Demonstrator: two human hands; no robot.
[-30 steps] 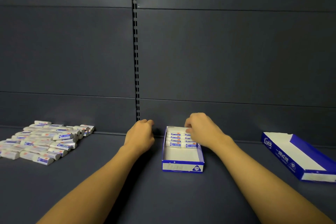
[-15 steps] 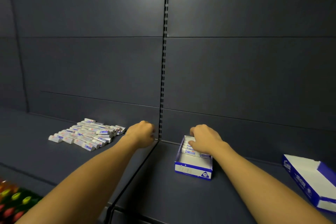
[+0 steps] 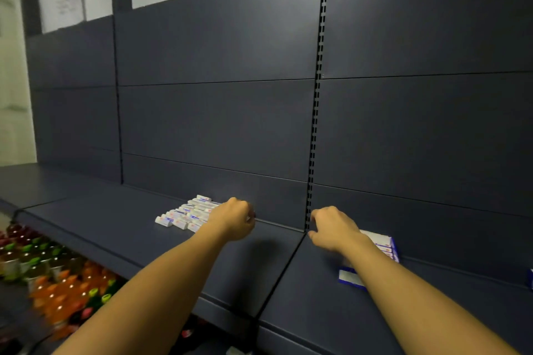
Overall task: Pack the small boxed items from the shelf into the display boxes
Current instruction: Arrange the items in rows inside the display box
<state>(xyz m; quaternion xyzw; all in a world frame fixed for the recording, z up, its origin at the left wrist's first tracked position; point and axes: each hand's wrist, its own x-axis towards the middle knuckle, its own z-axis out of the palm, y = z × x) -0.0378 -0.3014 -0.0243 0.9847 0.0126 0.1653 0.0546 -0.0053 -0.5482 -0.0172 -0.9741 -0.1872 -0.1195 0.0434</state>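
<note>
Head camera, swung left since a second ago: pile of small boxed items (image 3: 186,215) now near mid-frame on the dark shelf (image 3: 121,228), display box (image 3: 383,245) pushed off to the right and half hidden under the forearm. Left hand (image 3: 235,217) gone from beside that box to the pile's right edge, fingers curled under, knuckles up; whether anything is in the fist, cannot tell (too much hidden by the back of the hand). Right hand (image 3: 331,228) lifted clear of the packed rows, hovering just left of the box with fingers loosely bent and spread, holding nothing visible. Box partly filled, blue-and-white packs showing at its far end. Second display box (image 3: 531,278) barely a sliver at the right edge. Bottles (image 3: 52,282) blurred on the lower level, left. Looks like a placing round over and a fresh fetch begun; plenty of items left in the pile, so well short of done.
</note>
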